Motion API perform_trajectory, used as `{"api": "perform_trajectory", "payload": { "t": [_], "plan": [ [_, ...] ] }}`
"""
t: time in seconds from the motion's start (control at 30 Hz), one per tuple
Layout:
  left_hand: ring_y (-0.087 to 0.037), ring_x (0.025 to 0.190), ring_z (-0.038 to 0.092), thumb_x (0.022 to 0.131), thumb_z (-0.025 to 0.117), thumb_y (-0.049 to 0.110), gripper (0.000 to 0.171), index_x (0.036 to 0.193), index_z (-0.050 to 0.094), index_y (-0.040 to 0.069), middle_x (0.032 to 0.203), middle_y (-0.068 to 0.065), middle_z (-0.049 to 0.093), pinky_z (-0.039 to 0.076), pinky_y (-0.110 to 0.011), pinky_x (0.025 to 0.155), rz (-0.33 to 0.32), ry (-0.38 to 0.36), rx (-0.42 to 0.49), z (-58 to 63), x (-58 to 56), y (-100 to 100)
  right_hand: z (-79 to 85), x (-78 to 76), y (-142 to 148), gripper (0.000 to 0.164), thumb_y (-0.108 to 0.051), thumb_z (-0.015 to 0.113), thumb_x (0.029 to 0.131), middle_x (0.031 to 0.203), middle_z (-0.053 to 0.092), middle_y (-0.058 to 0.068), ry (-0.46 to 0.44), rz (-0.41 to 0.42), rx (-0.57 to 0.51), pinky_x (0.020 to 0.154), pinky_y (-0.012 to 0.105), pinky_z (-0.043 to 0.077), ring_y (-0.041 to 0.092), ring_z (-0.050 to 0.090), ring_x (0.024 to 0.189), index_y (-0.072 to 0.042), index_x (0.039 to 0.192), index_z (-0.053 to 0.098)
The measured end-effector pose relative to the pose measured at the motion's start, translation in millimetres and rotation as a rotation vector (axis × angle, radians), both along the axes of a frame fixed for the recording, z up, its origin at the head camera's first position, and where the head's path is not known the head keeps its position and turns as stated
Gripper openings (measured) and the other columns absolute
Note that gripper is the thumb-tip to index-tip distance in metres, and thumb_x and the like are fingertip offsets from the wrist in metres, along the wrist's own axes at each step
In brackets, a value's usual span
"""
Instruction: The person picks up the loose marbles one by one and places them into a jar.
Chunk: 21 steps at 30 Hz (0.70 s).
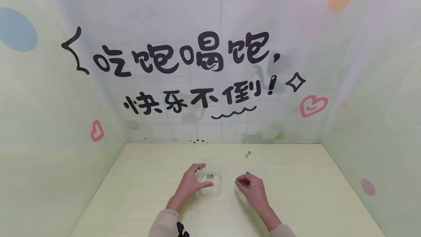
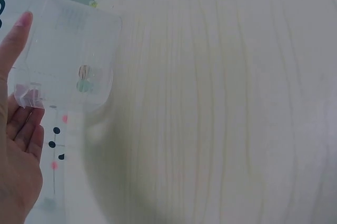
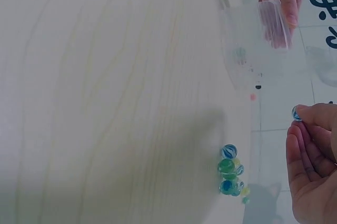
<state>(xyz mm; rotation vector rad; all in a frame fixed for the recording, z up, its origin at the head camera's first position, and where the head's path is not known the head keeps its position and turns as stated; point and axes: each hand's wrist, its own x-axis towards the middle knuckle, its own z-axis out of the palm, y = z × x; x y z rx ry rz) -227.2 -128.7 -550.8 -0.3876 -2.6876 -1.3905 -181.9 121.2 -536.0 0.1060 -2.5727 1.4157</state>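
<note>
My left hand (image 1: 190,183) grips the left side of a clear plastic container (image 1: 216,190), thumb at the near side and fingers at the far side. Two marbles (image 2: 83,79) lie inside the container. To its right, my right hand (image 1: 254,190) pinches a blue-streaked glass marble (image 3: 296,113) between thumb and fingertip, above the table. Beneath and beside that hand, a cluster of blue and green marbles (image 3: 229,167) sits on the table; in the head view the hand covers most of it.
Two more marbles (image 1: 247,154) lie farther back on the pale wood-grain table (image 1: 296,178). A printed backdrop (image 1: 184,14) with dark lettering stands behind the table and on both sides.
</note>
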Motion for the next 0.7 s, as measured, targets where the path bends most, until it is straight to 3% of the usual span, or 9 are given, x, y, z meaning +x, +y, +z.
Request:
{"api": "perform_trajectory", "payload": {
  "t": [0.7],
  "plan": [
    [-0.031, 0.124, 0.057, 0.070, 0.091, 0.034, 0.077, 0.134, 0.058, 0.006, 0.130, -0.011, 0.063, 0.049, -0.052, 0.106, 0.011, 0.000, 0.001, -0.2, 0.4, -1, 9.9, -13.8, -32, 0.011, 0.000, 0.078, 0.082, 0.087, 0.075, 0.006, 0.063, 0.077, -0.020, 0.070, 0.017, 0.058, 0.014, 0.068, 0.077, -0.005, 0.091, 0.074]
  ]
}}
